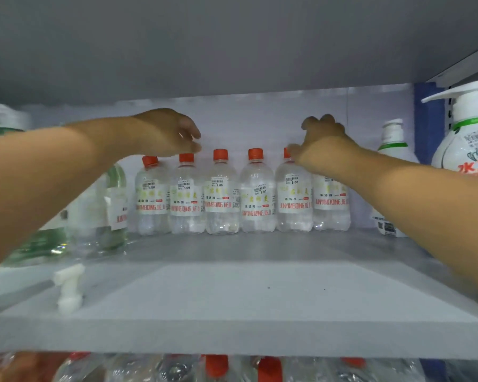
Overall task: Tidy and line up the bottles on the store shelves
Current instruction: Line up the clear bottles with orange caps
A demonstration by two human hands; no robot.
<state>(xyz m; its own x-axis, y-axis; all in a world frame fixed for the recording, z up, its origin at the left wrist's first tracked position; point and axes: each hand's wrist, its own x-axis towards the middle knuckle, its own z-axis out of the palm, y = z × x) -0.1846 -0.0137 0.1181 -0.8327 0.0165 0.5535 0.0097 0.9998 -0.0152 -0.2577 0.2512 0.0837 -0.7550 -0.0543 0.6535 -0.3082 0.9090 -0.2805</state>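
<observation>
Several clear bottles with red caps and white labels [222, 194] stand in a row at the back of the grey shelf [232, 299]. My left hand [166, 133] hovers just above the caps of the two leftmost bottles [186, 188], fingers relaxed, holding nothing. My right hand [320, 142] is at the row's right end. Its thumb lies on the red cap of the fifth bottle [294, 199] and its fingers curl over the top. The wrist hides the cap of the rightmost bottle [331, 208].
Green-tinted clear bottles [94, 216] crowd the left side. White pump bottles [395, 161] [469, 139] stand at the right by a blue upright. A loose white pump head [68, 288] lies near the shelf's front left. More red-capped bottles [218, 365] fill the shelf below.
</observation>
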